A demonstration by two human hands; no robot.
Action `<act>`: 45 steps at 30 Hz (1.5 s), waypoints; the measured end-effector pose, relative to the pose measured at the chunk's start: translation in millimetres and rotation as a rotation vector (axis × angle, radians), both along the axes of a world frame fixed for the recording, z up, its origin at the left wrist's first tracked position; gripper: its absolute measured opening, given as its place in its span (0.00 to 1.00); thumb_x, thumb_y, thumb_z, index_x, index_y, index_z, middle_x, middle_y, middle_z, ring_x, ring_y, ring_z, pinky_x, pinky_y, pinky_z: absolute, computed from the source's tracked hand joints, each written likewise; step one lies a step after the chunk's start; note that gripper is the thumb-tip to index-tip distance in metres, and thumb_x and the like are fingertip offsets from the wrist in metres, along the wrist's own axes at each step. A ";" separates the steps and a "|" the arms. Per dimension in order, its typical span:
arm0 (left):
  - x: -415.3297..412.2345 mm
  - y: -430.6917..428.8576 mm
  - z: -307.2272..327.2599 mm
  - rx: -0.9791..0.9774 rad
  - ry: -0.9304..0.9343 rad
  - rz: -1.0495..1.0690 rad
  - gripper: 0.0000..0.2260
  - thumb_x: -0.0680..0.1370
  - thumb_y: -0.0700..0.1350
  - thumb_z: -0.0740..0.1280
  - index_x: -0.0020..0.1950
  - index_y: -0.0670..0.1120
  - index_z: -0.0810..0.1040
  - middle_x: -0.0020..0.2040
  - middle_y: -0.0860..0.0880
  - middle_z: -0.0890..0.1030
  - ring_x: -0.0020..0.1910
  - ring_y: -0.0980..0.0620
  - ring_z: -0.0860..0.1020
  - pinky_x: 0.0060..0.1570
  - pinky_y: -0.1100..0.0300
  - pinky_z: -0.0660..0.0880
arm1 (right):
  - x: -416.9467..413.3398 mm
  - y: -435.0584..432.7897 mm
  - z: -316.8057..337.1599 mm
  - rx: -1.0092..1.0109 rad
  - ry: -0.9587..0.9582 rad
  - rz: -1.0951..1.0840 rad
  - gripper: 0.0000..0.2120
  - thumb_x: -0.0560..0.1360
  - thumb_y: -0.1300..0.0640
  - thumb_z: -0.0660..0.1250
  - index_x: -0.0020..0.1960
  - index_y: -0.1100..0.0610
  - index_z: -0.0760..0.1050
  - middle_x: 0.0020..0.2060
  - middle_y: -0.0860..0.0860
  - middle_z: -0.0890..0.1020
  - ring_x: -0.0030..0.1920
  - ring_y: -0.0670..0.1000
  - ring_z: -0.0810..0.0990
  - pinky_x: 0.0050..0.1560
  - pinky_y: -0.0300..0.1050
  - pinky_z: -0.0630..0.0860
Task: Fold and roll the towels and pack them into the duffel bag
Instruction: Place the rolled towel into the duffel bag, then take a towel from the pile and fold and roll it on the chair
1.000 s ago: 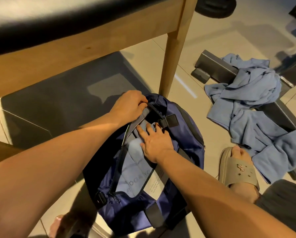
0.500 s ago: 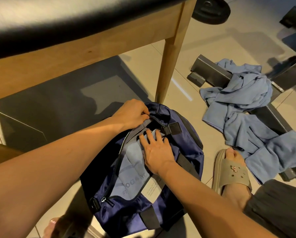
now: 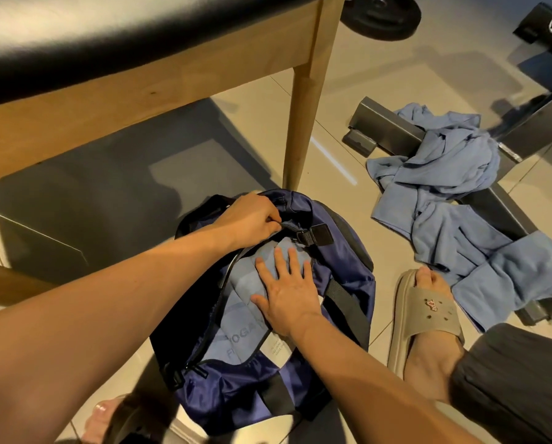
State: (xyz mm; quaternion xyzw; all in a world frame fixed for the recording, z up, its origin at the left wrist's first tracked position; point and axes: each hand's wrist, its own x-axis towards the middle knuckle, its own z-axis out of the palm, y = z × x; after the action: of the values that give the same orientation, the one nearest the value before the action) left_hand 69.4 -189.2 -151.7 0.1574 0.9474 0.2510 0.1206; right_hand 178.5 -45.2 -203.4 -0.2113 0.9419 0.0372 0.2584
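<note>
The left hand (image 3: 252, 219) is closed in a pinch on the dark rim of the navy duffel bag (image 3: 348, 283) at its far end, knuckles up, thumb and forefinger gripping the edge of the opening just beside a black strap buckle (image 3: 313, 235). The right hand (image 3: 290, 293) lies flat and open, fingers spread, palm down on a light blue towel (image 3: 245, 293) that sits inside the bag's open mouth; it grasps nothing, only presses on the cloth. The towel fills the opening between the two hands, with pale printed lettering showing on its near part and a white label (image 3: 277, 347) beside the right wrist. Both forearms reach in from the near edge of the view, the left crossing from the left side, the right coming up from the lower right, and they converge over the bag. The bag rests on the tiled floor (image 3: 341, 161) at the foot of a wooden table leg (image 3: 303, 123). To the right, well apart from the bag, a heap of loose blue towels (image 3: 444, 203) lies crumpled on the floor, draped over grey metal bars (image 3: 386, 126). A foot in a beige slide sandal (image 3: 425, 315) stands between the bag and that heap. A dark weight plate (image 3: 380, 17) lies on the floor at the far edge, beyond the table.
</note>
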 end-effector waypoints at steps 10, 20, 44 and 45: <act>4.4 40.6 17.3 0.032 0.008 0.161 0.19 0.78 0.54 0.69 0.33 0.43 0.79 0.27 0.45 0.77 0.29 0.47 0.76 0.31 0.54 0.70 | -15.1 96.1 63.5 -0.440 0.310 -0.047 0.10 0.82 0.54 0.58 0.56 0.56 0.77 0.48 0.53 0.79 0.47 0.57 0.77 0.42 0.52 0.74; -12.5 162.3 42.9 0.188 0.091 0.031 0.11 0.79 0.50 0.68 0.37 0.52 0.76 0.30 0.53 0.76 0.35 0.47 0.76 0.35 0.53 0.72 | -80.8 208.4 88.9 -0.431 0.409 -0.336 0.09 0.82 0.56 0.59 0.50 0.57 0.76 0.45 0.54 0.81 0.43 0.60 0.78 0.37 0.51 0.71; -61.0 411.2 -75.6 -0.402 0.076 -0.417 0.07 0.76 0.40 0.68 0.53 0.46 0.80 0.54 0.46 0.82 0.55 0.44 0.79 0.53 0.55 0.72 | -115.6 488.2 32.9 -0.108 0.413 -1.384 0.06 0.76 0.64 0.66 0.53 0.61 0.76 0.49 0.61 0.81 0.45 0.61 0.77 0.42 0.48 0.71; -65.4 407.0 -70.8 -0.332 0.060 -0.373 0.04 0.77 0.41 0.68 0.50 0.46 0.81 0.51 0.46 0.83 0.52 0.44 0.81 0.48 0.55 0.72 | -117.3 487.0 36.0 -0.167 0.433 -1.393 0.04 0.76 0.65 0.65 0.50 0.61 0.76 0.47 0.61 0.81 0.43 0.61 0.75 0.41 0.47 0.71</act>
State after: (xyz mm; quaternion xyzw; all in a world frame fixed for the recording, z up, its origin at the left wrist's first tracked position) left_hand 4.0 217.8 -222.4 0.3149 0.9335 0.0606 0.1607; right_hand 61.2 441.7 -167.5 0.4294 0.8875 -0.1665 0.0135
